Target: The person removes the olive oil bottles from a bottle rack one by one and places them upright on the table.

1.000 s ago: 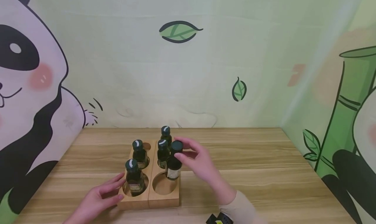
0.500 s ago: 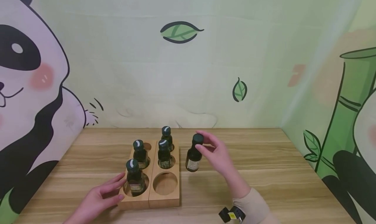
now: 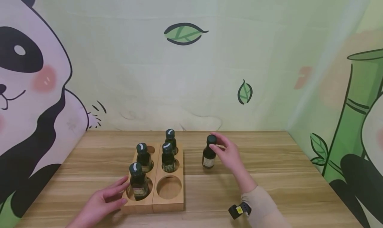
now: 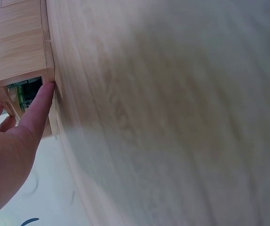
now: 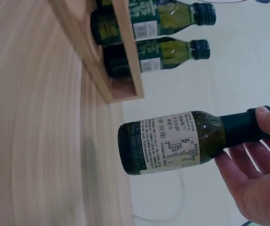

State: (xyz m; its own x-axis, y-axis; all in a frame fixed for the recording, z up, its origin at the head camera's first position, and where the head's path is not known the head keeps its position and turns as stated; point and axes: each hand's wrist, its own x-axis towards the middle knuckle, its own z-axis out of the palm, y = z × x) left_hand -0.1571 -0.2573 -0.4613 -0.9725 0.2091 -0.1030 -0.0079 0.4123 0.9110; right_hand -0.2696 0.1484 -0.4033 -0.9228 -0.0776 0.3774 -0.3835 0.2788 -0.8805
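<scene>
One held bottle: dark green glass with a black cap and neck, roughly upright, to the right of the wooden rack and apart from it; whether its base touches the table cannot be told.
Bottle label: pale, covered in small dark print with a little grid.
Right grip: grasping the held bottle by its top, thumb on the cap, fingers around the neck.
Right sleeve: pale cloth, a small black device with a yellow patch beside it at the wrist.
Left grip: not clenched; fingers reach along the left side of the wooden rack, thumb at its near left corner, touching wood in the left wrist view.
Wooden rack: two pale blocks side by side, round holes on top.
Left block: near-left bottle in the front hole, mid-left bottle in the middle one.
Right block: mid-right bottle in the middle hole, far-right bottle behind it; the front hole shows its wooden floor.
Backdrop: pale green, printed with a panda, leaves and bamboo.
</scene>
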